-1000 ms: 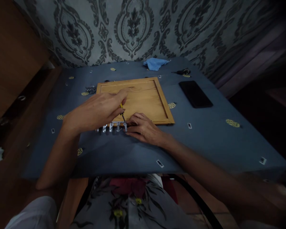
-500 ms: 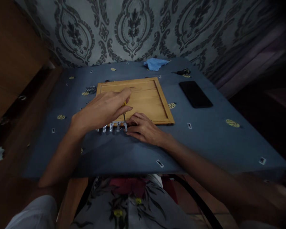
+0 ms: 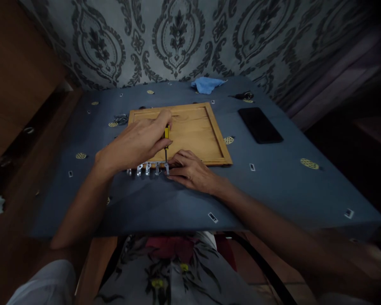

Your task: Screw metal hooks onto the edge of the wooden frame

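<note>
My left hand [image 3: 136, 137] is closed around a screwdriver [image 3: 167, 132] with a yellow handle. The screwdriver stands upright, its tip down at the right end of a metal hook rail [image 3: 152, 162]. Several silvery hooks hang from this rail over the near edge of a framed wooden board [image 3: 193, 131], which lies flat. My right hand [image 3: 190, 170] pinches the rail's right end by the last hook, with its fingers beside the screwdriver tip. The exact contact of the fingertips is partly hidden.
A dark cloth with pineapple prints covers the table [image 3: 273, 190]. A black phone [image 3: 260, 125] lies right of the board, and a coiled black cable [image 3: 244, 95] is behind it. At the back is a blue cloth [image 3: 208, 84]; small metal pieces [image 3: 121, 119] lie to the left.
My left fingers have shifted slightly up and left on the screwdriver, so more of its yellow handle shows. My right hand, the rail and the board stay put.
</note>
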